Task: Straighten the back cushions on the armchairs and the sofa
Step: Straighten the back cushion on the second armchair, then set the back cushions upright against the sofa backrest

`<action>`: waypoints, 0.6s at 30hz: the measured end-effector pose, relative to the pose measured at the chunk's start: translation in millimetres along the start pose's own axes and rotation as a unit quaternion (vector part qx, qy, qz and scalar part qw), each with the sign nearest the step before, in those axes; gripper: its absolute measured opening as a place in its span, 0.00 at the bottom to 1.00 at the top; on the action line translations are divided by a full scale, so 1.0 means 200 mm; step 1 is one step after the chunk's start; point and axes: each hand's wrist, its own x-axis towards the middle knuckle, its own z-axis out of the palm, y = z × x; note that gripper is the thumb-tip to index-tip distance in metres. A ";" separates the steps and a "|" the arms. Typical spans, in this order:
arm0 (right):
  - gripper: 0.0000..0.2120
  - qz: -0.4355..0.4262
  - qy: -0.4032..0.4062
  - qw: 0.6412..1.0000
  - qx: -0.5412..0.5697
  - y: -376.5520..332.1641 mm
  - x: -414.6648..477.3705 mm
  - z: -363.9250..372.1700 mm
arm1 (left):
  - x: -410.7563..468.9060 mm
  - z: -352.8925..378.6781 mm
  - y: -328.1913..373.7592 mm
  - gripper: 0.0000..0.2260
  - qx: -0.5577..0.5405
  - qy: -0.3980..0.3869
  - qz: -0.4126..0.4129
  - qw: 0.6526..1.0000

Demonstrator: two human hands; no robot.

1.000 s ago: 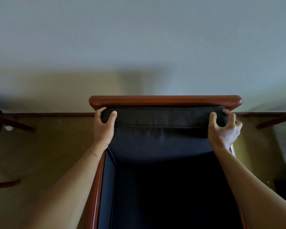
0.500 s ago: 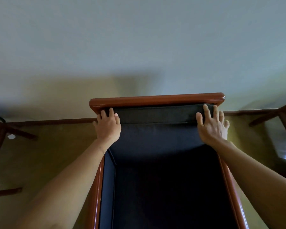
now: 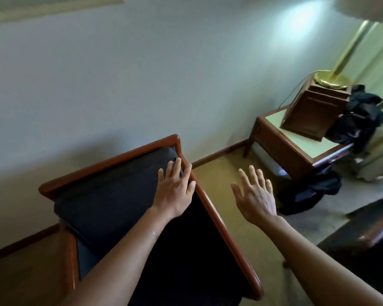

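Observation:
An armchair with a reddish wooden frame (image 3: 111, 161) stands against the wall, tilted in the view. Its dark back cushion (image 3: 111, 191) sits under the top rail. My left hand (image 3: 175, 188) hovers flat, fingers spread, over the cushion's right end and the right arm rail (image 3: 221, 224). My right hand (image 3: 255, 195) is off the chair, spread open in the air above the carpet to the chair's right. Neither hand holds anything.
A wooden side table (image 3: 296, 146) stands at right with a wooden box (image 3: 314, 111), a brass lamp base (image 3: 332, 79) and dark clothing (image 3: 358, 120) on it. A dark bag (image 3: 312, 193) lies on the carpet below. Dark furniture (image 3: 371, 235) sits at lower right.
Both hands let go of the back cushion's top corners and opened. The view swung right; my right hand left the chair, my left slid to the cushion's right end.

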 end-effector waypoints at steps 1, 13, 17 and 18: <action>0.32 0.019 0.014 1.000 0.003 0.12 -0.09 -0.05 | -0.02 0.01 0.17 0.28 0.001 -0.004 0.020 1.000; 0.30 0.245 0.100 0.964 0.035 1.58 -1.22 -0.49 | -0.31 0.40 2.02 0.28 -0.022 -0.082 0.237 0.968; 0.31 0.325 0.123 0.936 0.050 1.96 -1.46 -0.53 | -0.38 0.56 2.52 0.28 -0.019 -0.120 0.301 0.946; 0.31 0.344 0.127 0.929 0.056 2.05 -1.50 -0.54 | -0.38 0.60 2.64 0.28 -0.018 -0.130 0.317 0.939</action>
